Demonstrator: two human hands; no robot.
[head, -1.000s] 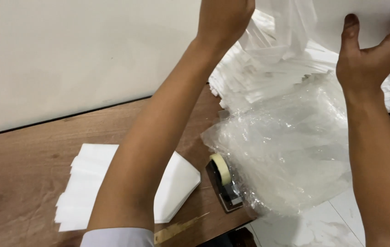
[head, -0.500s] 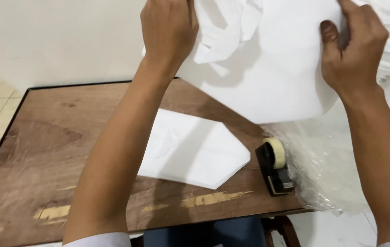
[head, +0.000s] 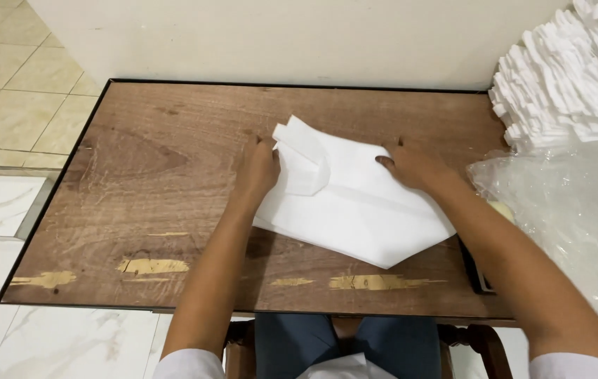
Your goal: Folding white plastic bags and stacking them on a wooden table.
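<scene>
We press our left hand (head: pixel 260 170) & right hand (head: pixel 411 167) flat, fingers spread, on the white folded sheet (head: pixel 355 203) lying mid wooden table (head: pixel 137 182). Clear plastic bag (head: pixel 573 210) & white stack (head: pixel 573 77) sit at right.

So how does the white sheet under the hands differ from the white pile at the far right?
The white sheet lies flat and alone mid-table, pinned by the left hand and right hand. The white pile is many pieces heaped high at the table's right edge, untouched. The sheet is smooth; the pile looks jagged. Both are white.
</scene>
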